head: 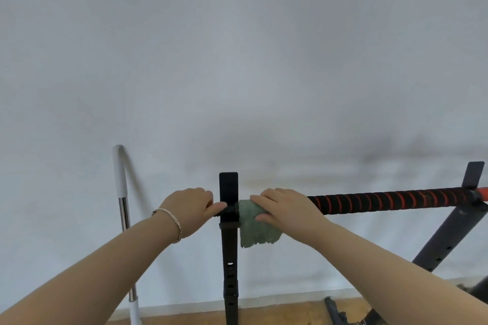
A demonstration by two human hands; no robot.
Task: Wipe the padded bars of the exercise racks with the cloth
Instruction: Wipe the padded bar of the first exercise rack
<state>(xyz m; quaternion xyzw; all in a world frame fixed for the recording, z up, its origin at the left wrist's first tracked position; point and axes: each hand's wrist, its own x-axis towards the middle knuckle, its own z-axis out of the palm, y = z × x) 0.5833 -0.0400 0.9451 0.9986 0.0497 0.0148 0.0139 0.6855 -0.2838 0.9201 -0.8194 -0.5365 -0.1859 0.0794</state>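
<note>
A black padded bar (390,200) with a red spiral stripe runs level between two black uprights. A pale green cloth (257,229) is draped over its left end, just right of the left upright (228,245). My right hand (286,207) is wrapped over the cloth and the bar, thumb underneath. My left hand (192,207) grips the stub of the bar sticking out left of the upright; a thin bracelet sits on that wrist. The bar under the cloth is hidden.
A white and chrome pole (122,206) leans against the white wall at the left. The right upright (449,229) slants down to the floor. Dark equipment parts (340,314) lie on the wooden floor at the bottom right.
</note>
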